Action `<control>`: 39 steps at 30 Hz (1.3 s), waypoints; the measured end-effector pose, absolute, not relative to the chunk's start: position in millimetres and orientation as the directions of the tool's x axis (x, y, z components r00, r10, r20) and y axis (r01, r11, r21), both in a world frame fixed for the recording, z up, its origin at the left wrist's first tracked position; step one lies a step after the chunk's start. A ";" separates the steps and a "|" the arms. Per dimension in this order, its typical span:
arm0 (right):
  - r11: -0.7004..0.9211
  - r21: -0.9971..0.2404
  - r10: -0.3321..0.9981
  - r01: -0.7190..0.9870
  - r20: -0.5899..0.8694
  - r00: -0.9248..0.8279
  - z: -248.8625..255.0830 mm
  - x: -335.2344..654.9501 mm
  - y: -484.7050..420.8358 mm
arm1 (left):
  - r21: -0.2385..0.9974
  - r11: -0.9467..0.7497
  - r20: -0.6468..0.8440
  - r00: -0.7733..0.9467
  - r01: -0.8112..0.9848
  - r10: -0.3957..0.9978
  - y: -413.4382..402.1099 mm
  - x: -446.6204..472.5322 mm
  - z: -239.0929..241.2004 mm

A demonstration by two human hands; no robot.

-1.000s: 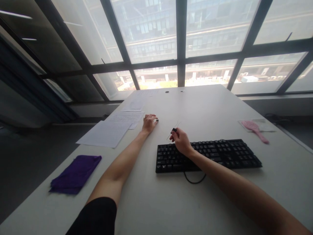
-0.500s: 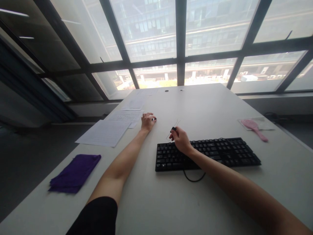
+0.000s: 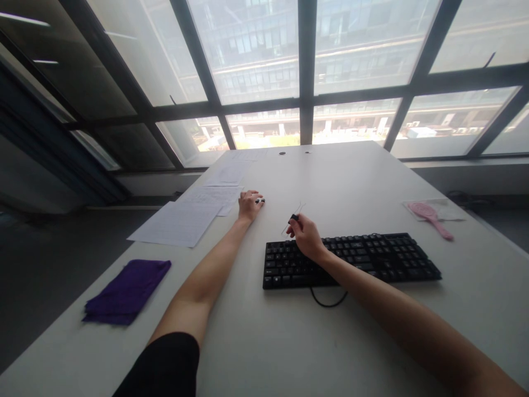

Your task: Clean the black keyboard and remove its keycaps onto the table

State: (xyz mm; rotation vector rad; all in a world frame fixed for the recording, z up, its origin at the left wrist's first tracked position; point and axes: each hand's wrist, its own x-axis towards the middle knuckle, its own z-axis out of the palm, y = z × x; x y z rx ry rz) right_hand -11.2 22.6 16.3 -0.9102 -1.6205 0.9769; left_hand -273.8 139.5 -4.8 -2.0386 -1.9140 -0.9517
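My left hand (image 3: 249, 205) rests curled on the white table (image 3: 339, 182), fingers closed on a small dark object (image 3: 261, 200) beside the printed papers (image 3: 182, 220). My right hand (image 3: 305, 234) hovers above the left end of the black keyboard (image 3: 351, 260). It pinches a small black piece (image 3: 293, 217) with thin wires sticking out toward the table's middle. What either small item is I cannot make out.
A folded purple cloth (image 3: 126, 291) lies near the table's left edge. A pink hairbrush (image 3: 430, 218) on clear wrapping sits at the right. More sheets (image 3: 229, 173) lie farther back. The keyboard cable (image 3: 328, 300) loops toward me. Large windows stand behind the table.
Both hands stay almost where they were. The left hand has drawn its fingers slightly closer round the small dark object.
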 end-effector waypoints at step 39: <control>0.511 -0.811 0.834 0.285 0.388 -0.393 20.1 -0.6 20.4 | 0.656 -0.439 0.414 0.194 0.613 0.890 -23.6 -162.9 18.0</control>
